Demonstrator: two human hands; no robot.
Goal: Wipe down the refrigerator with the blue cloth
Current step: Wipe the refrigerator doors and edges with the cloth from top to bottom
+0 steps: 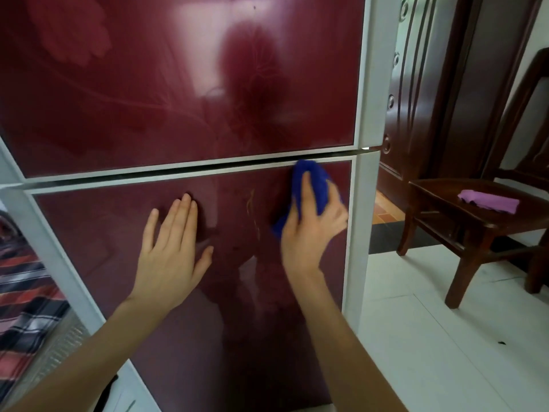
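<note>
Both hands are on the dark red lower door (237, 322) of the refrigerator (178, 99). The left hand (172, 251) lies flat on the glossy panel, fingers straight. The right hand (312, 230) curls its fingers over the bunched blue cloth (312, 176), pressing it to the door's upper right corner, just under the gap between the doors. A purple cloth (488, 202) lies on a wooden chair (439, 200) nearby.

We see the refrigerator (178, 99) glossy, mirror-smooth maroon; beside it, a blue cloth (312, 179) looks plush, a chair (463, 209) polished dark wood.
</note>
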